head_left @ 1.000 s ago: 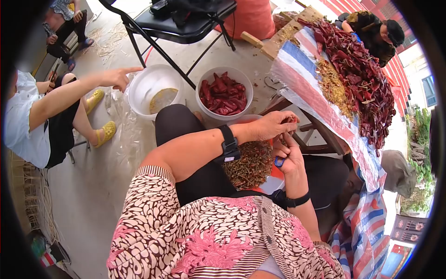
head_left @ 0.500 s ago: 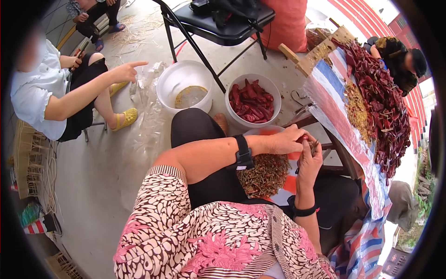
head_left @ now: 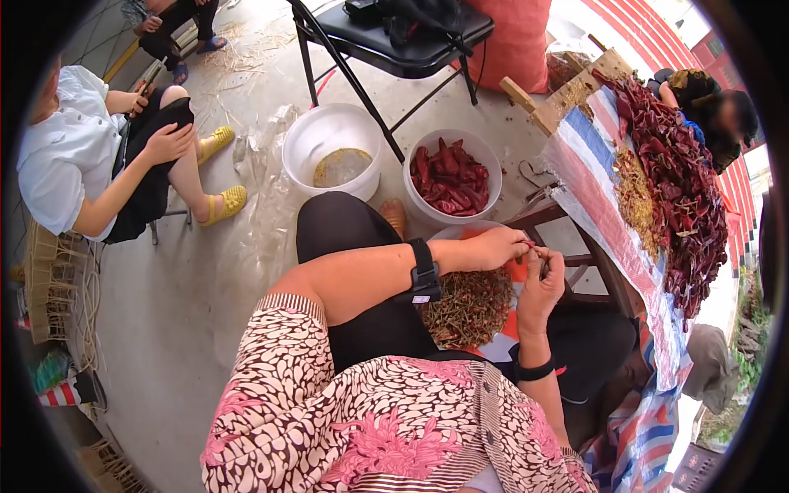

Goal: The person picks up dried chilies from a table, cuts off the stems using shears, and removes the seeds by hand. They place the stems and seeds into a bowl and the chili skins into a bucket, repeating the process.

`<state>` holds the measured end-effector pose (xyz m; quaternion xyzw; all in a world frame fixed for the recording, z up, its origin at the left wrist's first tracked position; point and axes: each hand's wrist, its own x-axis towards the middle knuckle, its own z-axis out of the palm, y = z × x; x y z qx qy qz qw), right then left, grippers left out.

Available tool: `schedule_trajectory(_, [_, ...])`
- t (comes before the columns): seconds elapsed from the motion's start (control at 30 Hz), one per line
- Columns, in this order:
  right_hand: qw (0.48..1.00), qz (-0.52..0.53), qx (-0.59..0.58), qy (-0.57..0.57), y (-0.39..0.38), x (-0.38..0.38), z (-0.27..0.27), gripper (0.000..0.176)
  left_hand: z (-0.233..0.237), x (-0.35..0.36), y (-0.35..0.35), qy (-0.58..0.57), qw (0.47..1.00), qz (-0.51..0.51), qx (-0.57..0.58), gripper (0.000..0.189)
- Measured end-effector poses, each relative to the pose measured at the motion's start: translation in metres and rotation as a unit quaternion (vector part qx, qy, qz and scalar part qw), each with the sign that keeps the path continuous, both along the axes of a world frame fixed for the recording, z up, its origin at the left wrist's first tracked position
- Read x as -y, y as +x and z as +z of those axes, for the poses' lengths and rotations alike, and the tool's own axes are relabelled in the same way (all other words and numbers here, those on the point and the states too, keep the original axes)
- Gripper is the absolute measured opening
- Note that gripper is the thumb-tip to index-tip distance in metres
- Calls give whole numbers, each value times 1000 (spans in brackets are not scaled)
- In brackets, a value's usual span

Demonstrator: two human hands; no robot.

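My left hand [head_left: 496, 247] reaches across from the left, its fingertips pinched on a small red piece of chili pepper [head_left: 530, 244]. Just below and to the right, my right hand [head_left: 541, 286] is closed with its thumb raised. Something dark shows between its fingers, too small to make out. The two hands almost meet at the fingertips. Beneath them, a heap of cut chili stems [head_left: 468, 308] fills a container in front of my lap, partly hidden by my left forearm.
A white bucket of red chilies [head_left: 450, 177] stands ahead, beside a white tub [head_left: 300, 156]. Dried chilies [head_left: 670, 189] cover a striped sheet [head_left: 588, 177] at right. Behind the buckets is a black folding chair [head_left: 403, 45]. A seated person [head_left: 70, 156] is at left, another at upper right.
My hands have shifted slightly, and the stems that stuck out of my right hand show less. The person at left has lowered a pointing hand to the knee.
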<state>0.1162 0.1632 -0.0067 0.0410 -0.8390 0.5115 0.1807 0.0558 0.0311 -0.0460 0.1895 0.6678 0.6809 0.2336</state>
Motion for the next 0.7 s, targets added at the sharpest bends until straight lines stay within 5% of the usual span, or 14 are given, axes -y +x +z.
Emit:
schedule_trajectory(0.17, [983, -18, -70, 167, -2, 7, -3, 13, 27, 20, 6, 61, 984, 7, 166, 20])
schedule_trajectory(0.27, [976, -21, -71, 203, -1, 8, -8, 17, 1, 16, 1, 64, 992, 12, 108, 20])
schedule_trajectory(0.47, [988, -19, -25, 152, -3, 15, -14, 18, 0, 22, 5, -37, 993, 102, -37, 18])
schedule_trajectory(0.57, [986, -12, 138, -94, -5, 16, -7, 13, 5, 29, 5, -49, 994, 93, -17, 18])
schedule_trajectory(0.67, [997, 31, 70, -13, -10, 7, -15, 11, 1, 24, 10, -128, 978, 113, -117, 16])
schedule_trajectory(0.7, [989, 41, 123, -77, -11, 2, -18, 11, -6, 21, 10, -123, 973, 124, -152, 15])
